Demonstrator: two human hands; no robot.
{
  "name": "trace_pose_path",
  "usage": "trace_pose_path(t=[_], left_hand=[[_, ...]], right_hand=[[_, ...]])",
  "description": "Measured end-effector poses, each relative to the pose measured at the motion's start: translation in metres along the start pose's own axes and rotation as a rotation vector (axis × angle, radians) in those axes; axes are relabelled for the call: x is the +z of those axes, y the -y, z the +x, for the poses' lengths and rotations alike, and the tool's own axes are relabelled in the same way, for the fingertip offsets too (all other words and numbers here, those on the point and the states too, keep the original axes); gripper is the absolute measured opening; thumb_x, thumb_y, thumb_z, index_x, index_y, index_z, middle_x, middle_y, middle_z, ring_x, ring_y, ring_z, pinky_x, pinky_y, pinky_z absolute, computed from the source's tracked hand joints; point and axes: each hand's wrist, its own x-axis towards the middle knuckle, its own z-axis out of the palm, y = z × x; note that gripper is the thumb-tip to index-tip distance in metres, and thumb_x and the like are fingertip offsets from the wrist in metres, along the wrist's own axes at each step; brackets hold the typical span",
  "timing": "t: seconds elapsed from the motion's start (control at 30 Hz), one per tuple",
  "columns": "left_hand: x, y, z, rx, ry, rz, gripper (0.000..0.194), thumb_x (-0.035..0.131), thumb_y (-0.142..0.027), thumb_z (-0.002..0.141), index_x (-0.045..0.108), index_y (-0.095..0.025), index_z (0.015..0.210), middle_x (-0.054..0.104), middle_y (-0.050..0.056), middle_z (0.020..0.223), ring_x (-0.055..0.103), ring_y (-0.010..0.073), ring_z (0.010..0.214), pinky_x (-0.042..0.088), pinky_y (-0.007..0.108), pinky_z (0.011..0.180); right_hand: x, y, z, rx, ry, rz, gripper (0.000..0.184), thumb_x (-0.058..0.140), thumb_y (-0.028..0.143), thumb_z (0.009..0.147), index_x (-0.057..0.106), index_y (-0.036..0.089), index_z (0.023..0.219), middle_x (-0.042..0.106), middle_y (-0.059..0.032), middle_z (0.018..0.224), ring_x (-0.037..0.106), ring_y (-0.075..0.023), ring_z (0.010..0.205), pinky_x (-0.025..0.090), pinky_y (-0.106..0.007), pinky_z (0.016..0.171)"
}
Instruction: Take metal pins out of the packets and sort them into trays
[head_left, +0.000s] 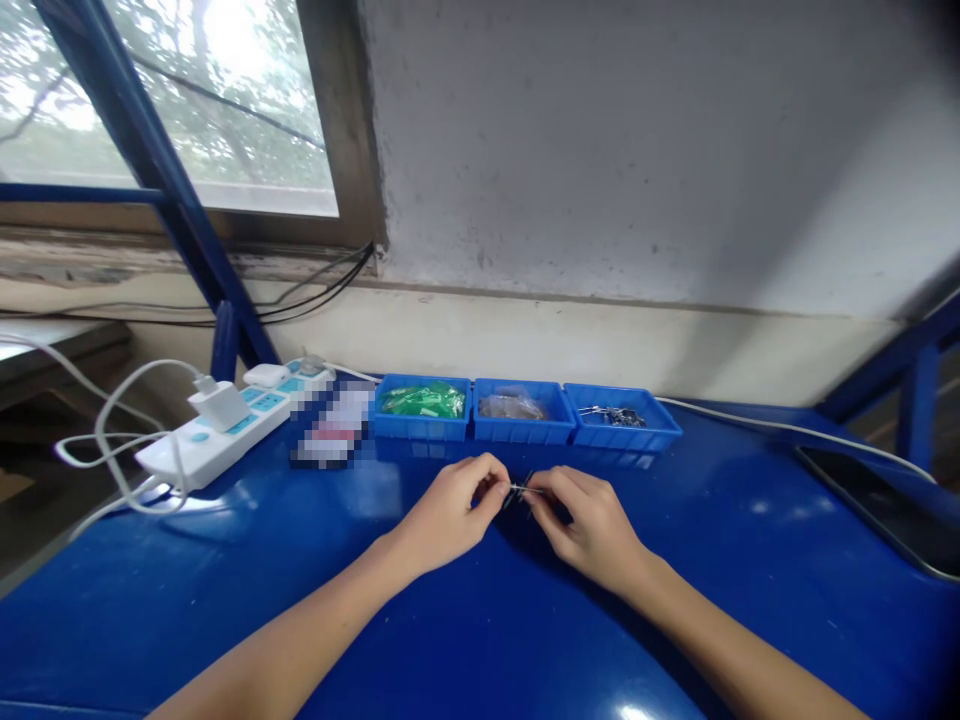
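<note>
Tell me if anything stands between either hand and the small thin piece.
Nothing visible does: the left hand and right hand both pinch the small thin piece, and the three blue trays stand beyond it.

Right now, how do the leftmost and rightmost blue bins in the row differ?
The leftmost bin holds glossy green material; the rightmost bin holds small dark and silvery parts. The leftmost bin's contents cover most of its opening, while the rightmost bin shows more blue interior. Both are open-topped.
</note>
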Motion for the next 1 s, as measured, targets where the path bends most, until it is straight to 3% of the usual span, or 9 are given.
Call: trace_pose_path(t=[0.1, 0.23, 0.43, 0.63, 0.8, 0.9, 1.0], left_hand=[[0.0, -0.003, -0.002, 0.112, -0.008, 0.159, 0.015, 0.042, -0.024, 0.092, 0.056, -0.021, 0.087, 0.06, 0.001, 0.081, 0.054, 0.0169, 0.079, 0.042, 0.03, 0.074], [0.0, -0.002, -0.001, 0.198, -0.056, 0.195, 0.015, 0.044, -0.02, 0.092, 0.059, -0.022, 0.096, 0.064, 0.001, 0.091, 0.054, 0.0171, 0.086, 0.041, 0.032, 0.084], [-0.002, -0.002, -0.001, 0.213, -0.135, 0.179, 0.01, 0.051, -0.02, 0.09, 0.059, -0.021, 0.095, 0.063, 0.001, 0.089, 0.054, 0.0161, 0.085, 0.041, 0.031, 0.083], [-0.004, -0.006, -0.002, 0.208, -0.121, 0.156, 0.016, 0.048, -0.022, 0.091, 0.059, -0.019, 0.08, 0.062, 0.0, 0.078, 0.051, 0.0154, 0.078, 0.04, 0.029, 0.076], [-0.004, -0.006, -0.001, 0.153, -0.043, 0.175, 0.031, 0.038, -0.027, 0.096, 0.058, -0.019, 0.074, 0.061, 0.0, 0.072, 0.051, 0.0149, 0.072, 0.039, 0.029, 0.072], [-0.004, 0.001, 0.005, 0.117, -0.021, 0.355, 0.024, 0.037, -0.027, 0.096, 0.061, -0.021, 0.091, 0.064, 0.001, 0.084, 0.052, 0.0184, 0.083, 0.038, 0.034, 0.078], [-0.005, 0.014, 0.015, 0.084, -0.029, 0.587, 0.02, 0.044, -0.023, 0.092, 0.059, -0.024, 0.105, 0.063, 0.003, 0.096, 0.05, 0.0238, 0.095, 0.035, 0.041, 0.083]], right_hand=[[-0.002, 0.0, 0.0, 0.011, 0.018, 0.001, 0.016, 0.045, 0.024, 0.09, 0.058, 0.018, 0.082, 0.058, -0.0019, 0.066, 0.052, -0.0127, 0.057, 0.038, -0.024, 0.056], [-0.005, 0.0, 0.0, 0.022, 0.042, 0.04, 0.021, 0.042, 0.024, 0.092, 0.058, 0.018, 0.08, 0.057, -0.0018, 0.064, 0.052, -0.0127, 0.058, 0.038, -0.024, 0.059], [-0.006, 0.001, 0.001, 0.007, 0.069, 0.064, 0.025, 0.04, 0.024, 0.093, 0.057, 0.018, 0.076, 0.056, -0.0013, 0.063, 0.051, -0.0121, 0.057, 0.038, -0.024, 0.058], [-0.005, 0.002, 0.0, 0.05, 0.039, 0.095, 0.013, 0.048, 0.028, 0.09, 0.056, 0.018, 0.094, 0.059, -0.0008, 0.066, 0.054, -0.013, 0.058, 0.04, -0.025, 0.058], [-0.007, -0.001, 0.002, -0.071, 0.032, 0.018, 0.012, 0.045, 0.021, 0.091, 0.056, 0.018, 0.089, 0.06, -0.0024, 0.068, 0.054, -0.0131, 0.059, 0.039, -0.025, 0.058], [-0.023, -0.017, 0.008, -0.121, -0.095, -0.166, 0.014, 0.046, 0.02, 0.089, 0.058, 0.016, 0.082, 0.058, -0.0024, 0.064, 0.053, -0.0136, 0.058, 0.038, -0.025, 0.059], [-0.042, -0.047, 0.013, 0.089, -0.352, -0.42, 0.014, 0.05, 0.025, 0.087, 0.06, 0.016, 0.083, 0.06, -0.0036, 0.066, 0.056, -0.0154, 0.06, 0.04, -0.026, 0.061]])
